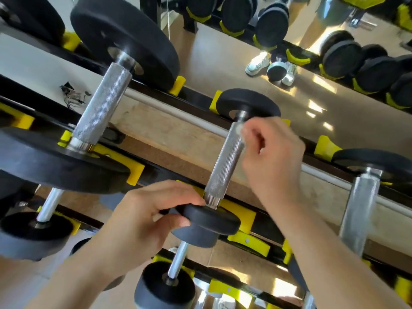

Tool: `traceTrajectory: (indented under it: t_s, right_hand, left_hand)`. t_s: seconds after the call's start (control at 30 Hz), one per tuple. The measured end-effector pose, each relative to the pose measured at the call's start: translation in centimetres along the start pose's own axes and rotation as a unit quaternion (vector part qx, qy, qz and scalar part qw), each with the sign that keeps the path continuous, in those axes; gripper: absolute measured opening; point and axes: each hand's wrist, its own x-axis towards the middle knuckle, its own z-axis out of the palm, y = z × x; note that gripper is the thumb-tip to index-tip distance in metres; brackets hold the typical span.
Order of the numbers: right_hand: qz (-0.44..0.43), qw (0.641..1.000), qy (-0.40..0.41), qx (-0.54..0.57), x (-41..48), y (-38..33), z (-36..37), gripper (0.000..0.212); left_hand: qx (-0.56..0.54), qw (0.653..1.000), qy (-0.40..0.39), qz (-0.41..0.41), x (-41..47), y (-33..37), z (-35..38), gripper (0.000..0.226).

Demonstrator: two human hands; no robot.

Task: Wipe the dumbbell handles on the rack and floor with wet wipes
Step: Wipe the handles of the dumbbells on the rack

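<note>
Though smeared by motion at the fingertips, shows a small dumbbell (225, 161) lying across the rack (156, 173), each end in a yellow cradle (242, 214), knurled steel handle (219, 177) bare along most of its length. Finds the left hand (142, 216) curled round the near plate (208, 220), thumb against the rim and fingers over the top, fingertips reaching the foot of the handle. Finds the right hand (270, 157) at the far end of that handle, just under the far plate (247, 103), fingers bent and bunched against the steel, pinching something pale and blurred, apparently the wet wipe (240, 130); cannot make out its edges or its extent behind the fingers. Puts a larger dumbbell (102, 103) to the left on the same tier, near plate cut by the left edge of view, and a third dumbbell (361, 210) to the right, far plate cropped by the right edge, near end hidden below the right forearm. Catches a lower-tier dumbbell (177, 263) under the hands, upper end lost beneath the near plate, lower plate cropped at the bottom. Picks up, in the mirror (211, 59) behind the rack, rows of reflected dumbbells and a pair of white shoes (258, 62), legs cut off at the top edge. Leaves a small dark tangle (73, 97) on the white ledge too small to identify. Loses both forearms past the lower corners of the view.
</note>
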Motion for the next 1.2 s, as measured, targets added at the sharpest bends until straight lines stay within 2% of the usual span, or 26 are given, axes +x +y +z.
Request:
traceTrajectory:
  t_s: [0.07, 0.13, 0.2, 0.27, 0.3, 0.4, 0.47, 0.53, 0.67, 0.7, 0.77, 0.83, 0.93, 1.0, 1.03, 1.13, 1.2]
  right_hand:
    - [0.005, 1.000, -0.029, 0.006, -2.0, -0.9, 0.0, 0.009]
    - [-0.032, 0.998, -0.054, 0.011, -3.6, -1.2, -0.4, 0.011]
    - [-0.029, 0.999, -0.031, 0.020, -1.9, 0.1, -0.5, 0.009]
    - [-0.010, 1.000, 0.002, 0.017, -0.3, 0.5, -0.4, 0.009]
    - [-0.002, 1.000, -0.012, 0.018, -0.7, 0.3, -0.3, 0.010]
    - [-0.030, 0.997, -0.059, 0.032, -2.9, -0.2, -0.7, 0.012]
    - [-0.023, 0.998, -0.041, 0.033, -1.3, 0.6, -0.7, 0.011]
    - [-0.004, 0.999, -0.013, 0.029, 0.2, 0.7, -0.3, 0.011]
    - [-0.030, 0.996, -0.074, 0.048, -3.6, -1.3, -0.2, 0.010]
    - [-0.042, 0.995, -0.070, 0.055, -3.6, -1.2, -0.3, 0.010]
    - [-0.008, 0.999, -0.022, 0.041, -1.4, -0.3, 0.1, 0.008]
    - [0.023, 0.999, 0.018, 0.030, 0.4, 0.2, 0.3, 0.009]
    - [0.033, 0.996, -0.059, 0.050, -2.9, -1.1, -0.3, 0.011]
    - [0.012, 0.993, -0.092, 0.078, -4.2, -1.6, -0.6, 0.011]
    - [0.022, 0.994, -0.072, 0.080, -3.4, -1.3, -0.4, 0.010]
    - [0.061, 0.996, 0.028, 0.061, -0.1, -0.2, 0.6, 0.008]
    - [0.072, 0.995, 0.010, 0.074, -1.6, -0.4, 0.2, 0.009]
  left_hand:
    - [0.121, 0.992, -0.014, 0.034, -0.2, 1.2, 0.1, 0.041]
    - [0.260, 0.962, -0.036, 0.078, -0.2, 2.9, 0.9, 0.045]
    - [0.342, 0.933, -0.046, 0.101, 0.1, 4.5, 2.4, 0.036]
    - [0.401, 0.910, -0.058, 0.084, 0.6, 5.5, 4.1, 0.021]
    - [0.422, 0.902, -0.059, 0.066, 0.9, 5.8, 4.8, 0.018]
    - [0.460, 0.886, -0.037, 0.040, 1.4, 6.3, 5.9, 0.013]
    - [0.466, 0.884, -0.021, 0.039, 0.8, 6.1, 5.8, 0.022]
    - [0.432, 0.899, -0.001, 0.068, 0.2, 5.1, 5.2, 0.029]
    - [0.306, 0.944, 0.011, 0.125, -0.2, 2.3, 2.3, 0.031]
    - [0.271, 0.954, 0.018, 0.130, -0.1, 1.7, 1.9, 0.035]
    - [0.197, 0.973, 0.020, 0.122, 0.1, 0.8, 1.8, 0.040]
    - [0.123, 0.987, 0.023, 0.097, 0.4, 0.4, 2.0, 0.042]
    - [-0.045, 0.999, 0.026, 0.007, 0.2, -0.7, 2.0, 0.042]
    - [-0.184, 0.981, 0.023, -0.054, -0.1, -1.7, 1.4, 0.035]
    - [-0.225, 0.971, 0.021, -0.076, -0.2, -2.0, 1.2, 0.035]
    - [-0.227, 0.967, 0.013, -0.114, 0.0, -2.1, 1.2, 0.038]
    - [-0.185, 0.978, -0.006, -0.100, 0.2, -1.5, 1.5, 0.039]
